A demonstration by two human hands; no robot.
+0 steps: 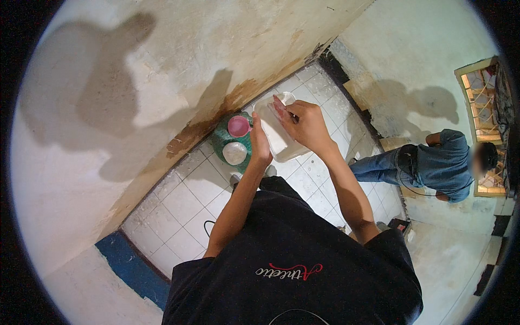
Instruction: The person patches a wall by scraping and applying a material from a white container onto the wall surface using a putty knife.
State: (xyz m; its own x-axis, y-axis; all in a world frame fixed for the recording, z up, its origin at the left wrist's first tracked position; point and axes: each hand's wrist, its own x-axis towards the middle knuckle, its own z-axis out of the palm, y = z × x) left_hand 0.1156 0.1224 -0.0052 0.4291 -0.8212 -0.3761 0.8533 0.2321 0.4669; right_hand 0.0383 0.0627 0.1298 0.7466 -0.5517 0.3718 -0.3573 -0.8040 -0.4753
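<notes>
I hold a clear plastic container (275,132) tilted in front of me, over the white tiled floor. My left hand (259,145) grips its left side. My right hand (304,123) reaches inside it at the top, fingers pressed against the inner wall on something pinkish that I cannot identify. Just left of the container, on the floor by the wall, sits a green basket (221,140) with a pink cup (238,125) and a pale round bowl (234,153) in it.
A stained plaster wall (135,108) runs along the left. Another person in a blue shirt and jeans (428,165) stands at the right near a barred window (482,97). A blue step edge (130,271) lies at lower left.
</notes>
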